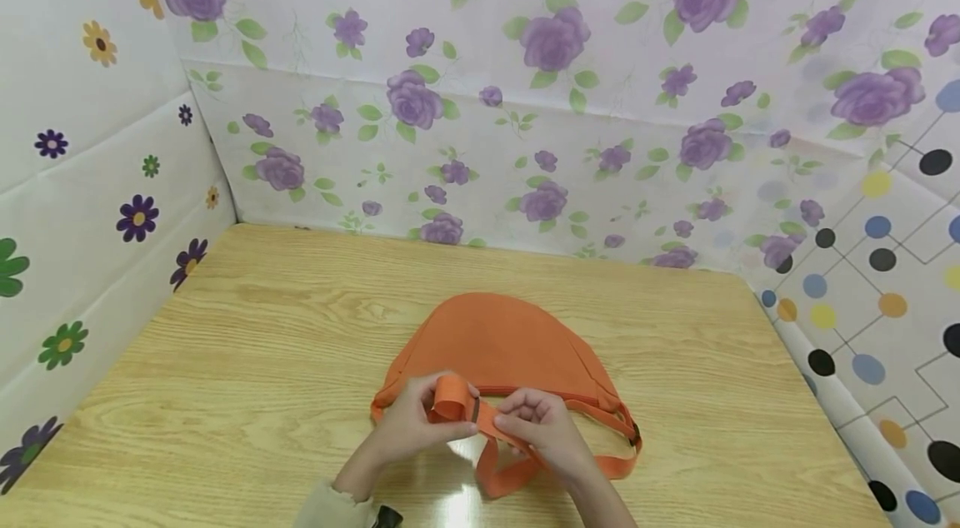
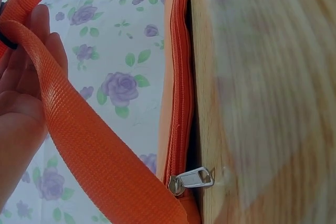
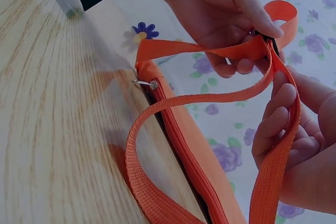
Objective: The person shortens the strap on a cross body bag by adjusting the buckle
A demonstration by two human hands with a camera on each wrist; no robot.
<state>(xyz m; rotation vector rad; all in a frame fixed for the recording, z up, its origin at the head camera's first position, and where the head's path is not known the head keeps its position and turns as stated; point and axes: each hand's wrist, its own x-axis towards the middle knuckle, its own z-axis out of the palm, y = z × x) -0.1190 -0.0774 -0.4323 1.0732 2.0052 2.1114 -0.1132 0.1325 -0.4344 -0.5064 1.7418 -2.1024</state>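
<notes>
An orange bag with a curved top lies on the table, its zipper facing the person. Above its near edge the left hand pinches the orange strap at a dark slider buckle, and a loop of webbing stands up by those fingers. Just right of the buckle, the right hand pinches the strap between thumb and fingers. Slack webbing hangs below both hands. In the right wrist view the strap runs through the buckle in several strands.
The wooden table extends around the bag. A second dark buckle sits on the strap at the bag's right end. A metal zipper pull hangs at one zipper end. Flowered sheets stand behind the table and at its left; a dotted sheet stands right.
</notes>
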